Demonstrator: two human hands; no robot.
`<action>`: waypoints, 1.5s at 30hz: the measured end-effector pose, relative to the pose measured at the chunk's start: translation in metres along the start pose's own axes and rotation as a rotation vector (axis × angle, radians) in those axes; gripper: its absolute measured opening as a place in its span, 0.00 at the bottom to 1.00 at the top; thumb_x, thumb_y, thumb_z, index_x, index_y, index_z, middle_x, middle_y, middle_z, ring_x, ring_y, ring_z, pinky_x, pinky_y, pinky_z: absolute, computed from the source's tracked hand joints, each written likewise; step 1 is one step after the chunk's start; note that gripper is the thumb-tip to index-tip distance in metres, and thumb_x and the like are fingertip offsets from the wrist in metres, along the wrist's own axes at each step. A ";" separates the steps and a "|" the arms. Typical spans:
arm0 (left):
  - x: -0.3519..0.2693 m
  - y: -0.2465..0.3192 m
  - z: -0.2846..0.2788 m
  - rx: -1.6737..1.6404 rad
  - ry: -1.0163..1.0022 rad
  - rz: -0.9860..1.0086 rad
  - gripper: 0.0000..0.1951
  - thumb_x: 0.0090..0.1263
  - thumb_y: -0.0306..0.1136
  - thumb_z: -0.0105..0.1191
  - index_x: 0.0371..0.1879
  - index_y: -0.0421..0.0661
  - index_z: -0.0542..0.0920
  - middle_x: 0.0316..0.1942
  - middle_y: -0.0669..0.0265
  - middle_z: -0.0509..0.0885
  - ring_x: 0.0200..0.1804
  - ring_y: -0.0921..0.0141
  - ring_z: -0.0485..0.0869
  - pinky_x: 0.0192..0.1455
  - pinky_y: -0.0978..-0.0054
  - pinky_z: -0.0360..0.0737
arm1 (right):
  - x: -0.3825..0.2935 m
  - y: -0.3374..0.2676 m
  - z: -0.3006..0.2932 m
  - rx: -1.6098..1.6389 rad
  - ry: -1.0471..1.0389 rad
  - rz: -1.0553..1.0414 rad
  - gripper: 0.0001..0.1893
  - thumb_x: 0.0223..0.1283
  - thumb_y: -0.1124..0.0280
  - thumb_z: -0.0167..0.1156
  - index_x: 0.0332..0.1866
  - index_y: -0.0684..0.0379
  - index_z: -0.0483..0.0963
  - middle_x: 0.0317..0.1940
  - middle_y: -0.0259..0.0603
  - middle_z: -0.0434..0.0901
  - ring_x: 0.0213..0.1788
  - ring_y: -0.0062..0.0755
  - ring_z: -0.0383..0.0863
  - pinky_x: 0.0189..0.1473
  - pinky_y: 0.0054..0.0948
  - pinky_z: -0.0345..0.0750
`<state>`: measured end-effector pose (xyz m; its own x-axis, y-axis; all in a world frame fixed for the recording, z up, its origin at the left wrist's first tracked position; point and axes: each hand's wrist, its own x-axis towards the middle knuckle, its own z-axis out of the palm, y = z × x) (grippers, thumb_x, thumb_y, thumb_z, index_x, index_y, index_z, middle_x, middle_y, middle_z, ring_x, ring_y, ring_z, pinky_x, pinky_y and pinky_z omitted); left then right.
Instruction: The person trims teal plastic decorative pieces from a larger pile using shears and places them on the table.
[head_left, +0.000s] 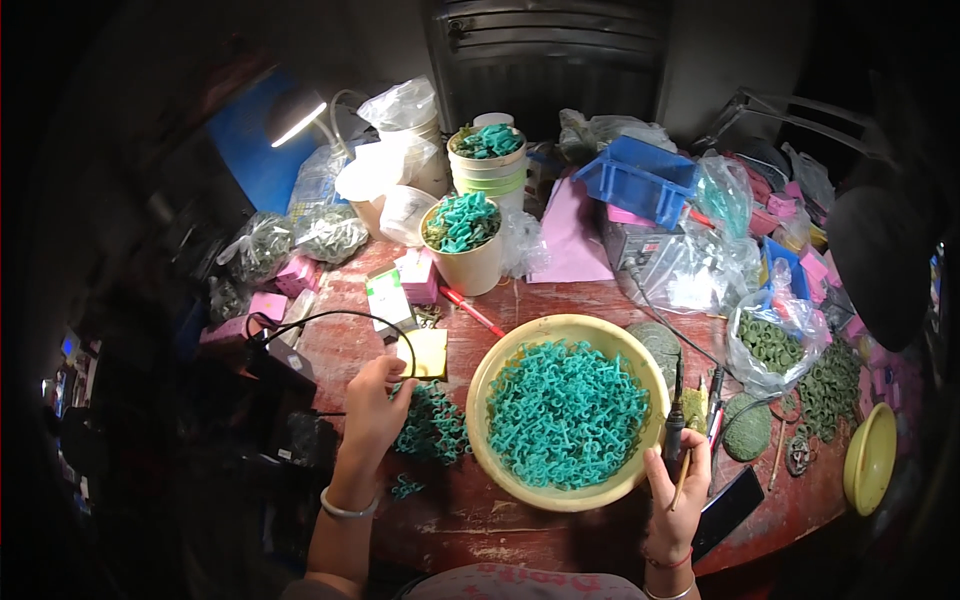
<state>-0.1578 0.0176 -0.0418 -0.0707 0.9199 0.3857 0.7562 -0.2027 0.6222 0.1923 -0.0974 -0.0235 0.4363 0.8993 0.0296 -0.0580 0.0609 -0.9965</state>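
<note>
My left hand (379, 401) is by the end of a thin black cable (352, 313), over a tree-like cluster of teal wax pieces (431, 427); whether its fingers hold the cable or a wax piece I cannot tell. A black corded pen-shaped tool (674, 431) stands upright in my right hand (679, 476), with a thin wooden-coloured stick (681, 480) between the same fingers. Between both hands sits a yellow plastic basin (480, 450) filled with small teal wax pieces (570, 412). A few teal pieces (406, 486) lie on the table near my left wrist.
Tubs with teal pieces (469, 262) stand behind the basin, beside a lit lamp (300, 124). A power unit (637, 244) carries a blue bin (637, 180). At right are a bag of green pieces (769, 345), a phone (727, 510) and a small yellow bowl (870, 457).
</note>
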 end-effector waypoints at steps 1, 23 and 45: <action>-0.001 0.011 -0.002 -0.015 -0.006 0.007 0.06 0.64 0.19 0.63 0.36 0.37 0.81 0.33 0.55 0.84 0.33 0.62 0.87 0.35 0.69 0.82 | 0.001 0.005 -0.002 0.027 0.004 -0.005 0.18 0.63 0.82 0.66 0.54 0.61 0.67 0.41 0.29 0.72 0.41 0.15 0.70 0.46 0.16 0.69; -0.090 0.066 0.081 -0.332 -0.152 0.176 0.19 0.78 0.31 0.51 0.64 0.36 0.74 0.71 0.48 0.68 0.75 0.50 0.63 0.79 0.56 0.58 | 0.006 -0.037 -0.049 -0.013 0.337 -0.408 0.14 0.57 0.73 0.63 0.46 0.58 0.67 0.36 0.29 0.65 0.37 0.18 0.64 0.44 0.22 0.67; -0.012 0.085 0.135 -1.387 -0.025 -0.486 0.29 0.85 0.49 0.37 0.72 0.36 0.68 0.72 0.54 0.71 0.75 0.63 0.67 0.80 0.64 0.58 | 0.041 -0.080 0.020 -0.631 -0.223 -1.019 0.16 0.52 0.80 0.68 0.43 0.60 0.70 0.23 0.40 0.76 0.20 0.40 0.78 0.24 0.34 0.73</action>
<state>-0.0043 0.0343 -0.0856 -0.1080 0.9929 -0.0505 -0.5557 -0.0182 0.8312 0.1970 -0.0568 0.0594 -0.1399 0.6208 0.7714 0.6950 0.6165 -0.3701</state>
